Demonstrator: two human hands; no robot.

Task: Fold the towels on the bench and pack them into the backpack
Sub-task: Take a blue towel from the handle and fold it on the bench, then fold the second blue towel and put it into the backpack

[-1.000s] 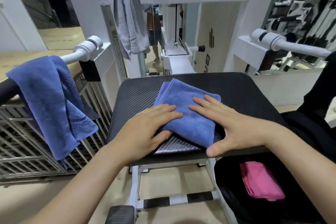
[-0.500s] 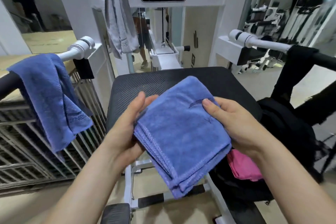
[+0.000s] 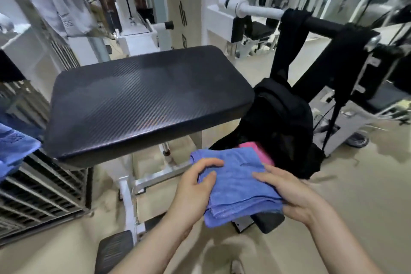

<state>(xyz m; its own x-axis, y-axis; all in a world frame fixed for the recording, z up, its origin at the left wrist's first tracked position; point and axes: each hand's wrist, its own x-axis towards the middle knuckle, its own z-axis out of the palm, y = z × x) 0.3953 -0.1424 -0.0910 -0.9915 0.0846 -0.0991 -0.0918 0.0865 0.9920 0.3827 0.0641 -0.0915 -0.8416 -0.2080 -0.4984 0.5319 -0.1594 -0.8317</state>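
Gym floor; both hands hold folded blue towel beside backpack.

You are in a gym: a padded bench beyond your fingertips, white weight machines behind it.

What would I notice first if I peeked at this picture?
Two hands, left and right, hold a folded blue towel low in the middle. Just behind it an open black backpack shows a pink towel inside. The big black bench fills the centre.
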